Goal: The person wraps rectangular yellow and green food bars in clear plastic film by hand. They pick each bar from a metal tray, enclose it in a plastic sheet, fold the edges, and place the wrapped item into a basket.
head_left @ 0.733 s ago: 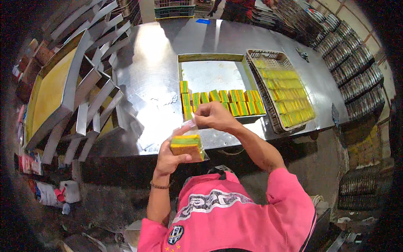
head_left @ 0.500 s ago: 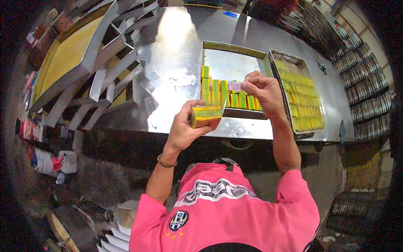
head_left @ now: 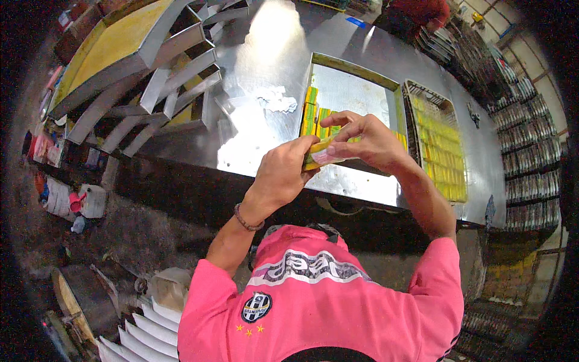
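Both hands had come together since the earlier frames, when the right one was still reaching toward the tray while the left waited apart with the piece. The left hand (head_left: 283,172) was clasped around a small yellow-and-green block (head_left: 315,155), held in the air above the near edge of the steel table (head_left: 259,130). The right hand (head_left: 365,142) pinched a thin clear wrapper (head_left: 330,158) against that block, thumb and forefinger closed on it, the other fingers spread. Whether the wrapper already went fully round the block could not be told; the fingers hid most of it.

Behind the hands lay a shallow metal tray (head_left: 356,96) with rows of similar pieces (head_left: 310,111), and to its right a wire basket (head_left: 422,96) filled with yellow ones. Slanted metal moulds (head_left: 151,78) were stacked at the left.

The block looked soft, so a hard squeeze might dent it. A slack pinch might let the film slip, or drop the piece over the table edge.
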Available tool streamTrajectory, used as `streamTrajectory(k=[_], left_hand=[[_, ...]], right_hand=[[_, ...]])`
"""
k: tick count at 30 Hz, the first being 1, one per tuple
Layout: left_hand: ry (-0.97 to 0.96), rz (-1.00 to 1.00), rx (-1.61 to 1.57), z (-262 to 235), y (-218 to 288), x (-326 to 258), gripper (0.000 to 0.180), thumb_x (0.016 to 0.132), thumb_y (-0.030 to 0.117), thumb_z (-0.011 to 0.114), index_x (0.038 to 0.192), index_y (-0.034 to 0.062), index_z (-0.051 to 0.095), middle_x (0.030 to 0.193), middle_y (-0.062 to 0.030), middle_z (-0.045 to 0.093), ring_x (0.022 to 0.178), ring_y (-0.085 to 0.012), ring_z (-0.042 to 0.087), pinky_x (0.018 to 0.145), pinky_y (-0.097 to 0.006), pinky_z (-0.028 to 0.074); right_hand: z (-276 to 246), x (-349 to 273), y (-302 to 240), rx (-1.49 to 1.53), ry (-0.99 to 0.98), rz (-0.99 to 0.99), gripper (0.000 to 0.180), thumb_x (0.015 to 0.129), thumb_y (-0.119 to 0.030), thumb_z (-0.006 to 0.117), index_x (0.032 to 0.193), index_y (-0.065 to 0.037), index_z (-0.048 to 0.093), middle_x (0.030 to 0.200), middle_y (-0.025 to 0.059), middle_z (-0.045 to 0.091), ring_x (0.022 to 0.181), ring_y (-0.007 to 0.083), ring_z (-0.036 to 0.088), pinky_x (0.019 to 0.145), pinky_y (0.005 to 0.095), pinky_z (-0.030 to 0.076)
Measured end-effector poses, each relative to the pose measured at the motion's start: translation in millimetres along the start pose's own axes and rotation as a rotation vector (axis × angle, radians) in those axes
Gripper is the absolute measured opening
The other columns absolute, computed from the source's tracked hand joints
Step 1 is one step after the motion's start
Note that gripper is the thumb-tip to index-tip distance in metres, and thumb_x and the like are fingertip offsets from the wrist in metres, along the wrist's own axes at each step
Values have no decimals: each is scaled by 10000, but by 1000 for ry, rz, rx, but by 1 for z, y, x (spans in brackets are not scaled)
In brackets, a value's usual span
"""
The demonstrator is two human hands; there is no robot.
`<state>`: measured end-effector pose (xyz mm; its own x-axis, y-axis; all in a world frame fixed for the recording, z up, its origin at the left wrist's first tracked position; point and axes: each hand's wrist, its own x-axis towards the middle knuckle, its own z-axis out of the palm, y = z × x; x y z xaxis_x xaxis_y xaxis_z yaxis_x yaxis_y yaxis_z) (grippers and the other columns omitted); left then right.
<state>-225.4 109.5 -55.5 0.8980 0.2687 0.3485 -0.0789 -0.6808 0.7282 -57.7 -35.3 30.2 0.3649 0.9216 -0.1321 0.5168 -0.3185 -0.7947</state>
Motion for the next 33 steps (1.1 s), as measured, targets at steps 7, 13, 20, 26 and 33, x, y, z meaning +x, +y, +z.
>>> streamTrajectory(k=[7,13,20,26,33], left_hand=[[-38,14,9,22,9,13,560,782,151,858,1274,39,616,1145,-202,713,1037,-381,706,877,-451,568],[-29,48,63,58,23,37,544,769,137,862,1255,41,638,1141,-193,717,1027,-391,702,868,-451,567],[-128,-73,14,98,57,79,598,728,162,896,1257,46,645,1125,-197,719,1034,-395,695,878,-447,561],[-256,-67,11,166,71,124,656,691,169,922,1278,66,647,1117,-176,730,1060,-363,701,884,-438,556],[-308,-62,-121,228,85,171,673,662,212,949,1261,85,668,1047,-96,730,1019,-223,699,888,-357,538]], right_hand=[[-18,-16,27,42,50,-2,364,786,-396,824,974,-84,836,1295,214,665,1179,330,632,1011,387,480],[-32,-28,55,203,8,118,256,830,-225,837,962,-7,818,1229,190,668,1184,247,597,939,371,494],[-103,-54,109,69,-104,-135,333,900,-81,713,1232,-80,753,1313,170,634,1333,281,512,1067,408,443],[-157,-81,162,-306,-178,-386,510,843,-47,628,1306,-238,726,1446,212,539,1330,383,520,1137,477,406],[-213,-98,238,-13,-40,-537,305,924,-358,740,1032,-77,786,1166,156,710,1116,312,660,934,431,521]])
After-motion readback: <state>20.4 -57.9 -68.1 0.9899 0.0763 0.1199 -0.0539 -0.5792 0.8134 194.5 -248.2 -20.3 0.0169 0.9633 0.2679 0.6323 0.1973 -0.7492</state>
